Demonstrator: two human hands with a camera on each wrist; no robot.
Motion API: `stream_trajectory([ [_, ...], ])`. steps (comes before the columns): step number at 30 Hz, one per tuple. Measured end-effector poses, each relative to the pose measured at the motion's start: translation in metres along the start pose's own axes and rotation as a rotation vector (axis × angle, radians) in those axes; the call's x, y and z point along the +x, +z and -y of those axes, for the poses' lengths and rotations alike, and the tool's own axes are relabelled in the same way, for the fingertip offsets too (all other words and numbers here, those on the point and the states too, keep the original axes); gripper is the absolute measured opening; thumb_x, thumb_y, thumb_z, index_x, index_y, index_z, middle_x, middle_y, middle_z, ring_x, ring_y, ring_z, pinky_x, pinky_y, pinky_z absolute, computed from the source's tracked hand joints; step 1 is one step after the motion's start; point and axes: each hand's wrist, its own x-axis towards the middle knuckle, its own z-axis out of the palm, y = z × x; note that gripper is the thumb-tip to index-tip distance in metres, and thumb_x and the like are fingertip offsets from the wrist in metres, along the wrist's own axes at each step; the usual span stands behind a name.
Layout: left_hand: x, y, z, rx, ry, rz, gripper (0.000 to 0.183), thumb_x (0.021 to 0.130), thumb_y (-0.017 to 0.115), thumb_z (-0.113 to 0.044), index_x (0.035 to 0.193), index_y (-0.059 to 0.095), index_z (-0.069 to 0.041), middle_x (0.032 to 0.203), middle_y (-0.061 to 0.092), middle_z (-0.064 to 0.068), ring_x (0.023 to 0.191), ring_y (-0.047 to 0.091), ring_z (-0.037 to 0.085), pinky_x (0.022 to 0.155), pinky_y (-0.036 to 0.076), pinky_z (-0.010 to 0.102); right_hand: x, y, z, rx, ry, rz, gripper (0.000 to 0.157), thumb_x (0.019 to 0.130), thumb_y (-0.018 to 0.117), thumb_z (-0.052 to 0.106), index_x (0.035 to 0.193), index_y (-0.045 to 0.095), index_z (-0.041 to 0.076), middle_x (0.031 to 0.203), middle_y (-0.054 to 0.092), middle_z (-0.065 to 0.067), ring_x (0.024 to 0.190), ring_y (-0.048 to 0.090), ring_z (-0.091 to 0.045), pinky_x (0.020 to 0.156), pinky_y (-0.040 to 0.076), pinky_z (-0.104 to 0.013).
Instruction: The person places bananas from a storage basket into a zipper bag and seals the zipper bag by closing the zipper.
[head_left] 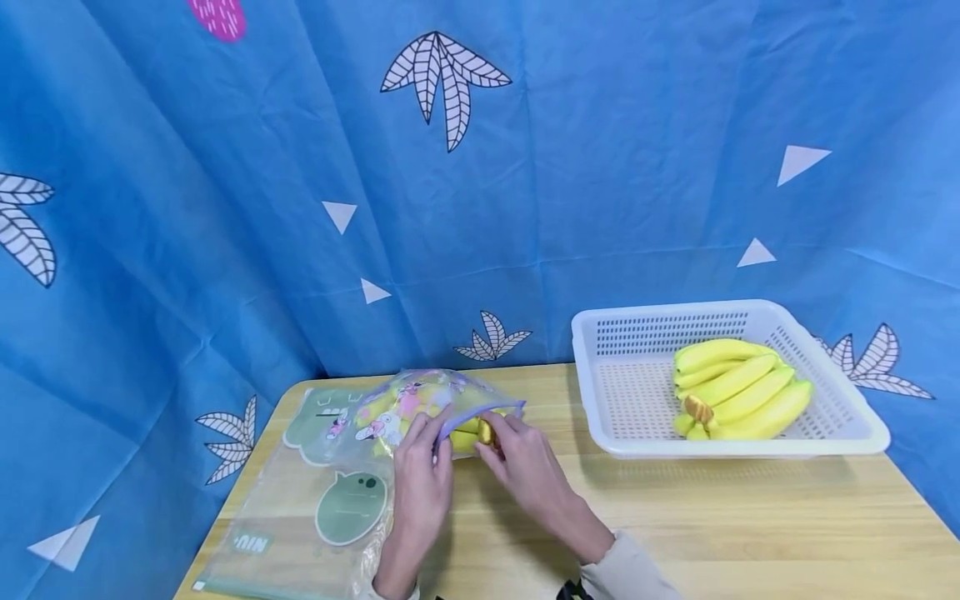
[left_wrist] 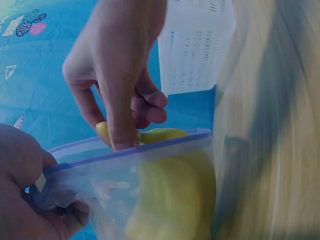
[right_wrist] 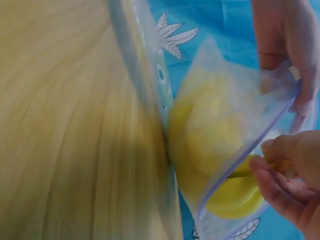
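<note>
Thumb and fingers of the right hand [head_left: 527, 467] close around the stem of 1 banana bunch [right_wrist: 235, 195]; the left hand [head_left: 422, 479] pinches the rim of a clear printed bag [head_left: 408, 417] beside its gaping mouth. Bunch position: body inside the bag, stem end at the mouth. Loading of this bunch appears nearly complete; seating the stem and closing the purple-edged mouth appear outstanding. A 2nd banana bunch [head_left: 738, 392] lies in the white basket [head_left: 633, 396], not bagged. A larger bag [head_left: 292, 517] lies flat on the table [head_left: 712, 517]; its intended use cannot be determined.
</note>
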Motion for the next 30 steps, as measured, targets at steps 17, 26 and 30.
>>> stream_trajectory([
  [17,-0.002,0.005,-0.008,-0.047,-0.006,0.134,0.045,0.085,0.065,0.016,0.126,0.071,0.0,0.088,0.055,0.002,0.071,0.049,0.009,0.057,0.047,0.02,-0.005,-0.008,-0.011,-0.032,-0.018,-0.176,0.027,0.078,0.09,0.01,0.093,0.069,0.003,0.067,0.061,0.003,0.055,0.053,-0.003,0.048,0.043,-0.01],
  [26,0.001,-0.002,-0.017,-0.114,-0.016,0.088,0.046,0.084,0.061,0.019,0.124,0.073,-0.001,0.088,0.053,0.0,0.071,0.047,0.008,0.056,0.044,0.019,-0.001,-0.015,-0.009,0.044,-0.123,-0.067,0.021,0.084,0.085,0.013,0.095,0.068,0.007,0.074,0.061,0.003,0.062,0.054,-0.006,0.054,0.047,-0.013],
  [30,0.0,-0.005,-0.019,-0.079,-0.007,0.123,0.042,0.086,0.063,0.016,0.125,0.071,0.002,0.088,0.054,0.002,0.07,0.046,0.008,0.056,0.045,0.021,-0.005,0.001,-0.015,-0.022,-0.095,-0.089,0.023,0.084,0.085,0.014,0.088,0.064,0.007,0.071,0.059,0.003,0.059,0.051,-0.006,0.051,0.044,-0.014],
])
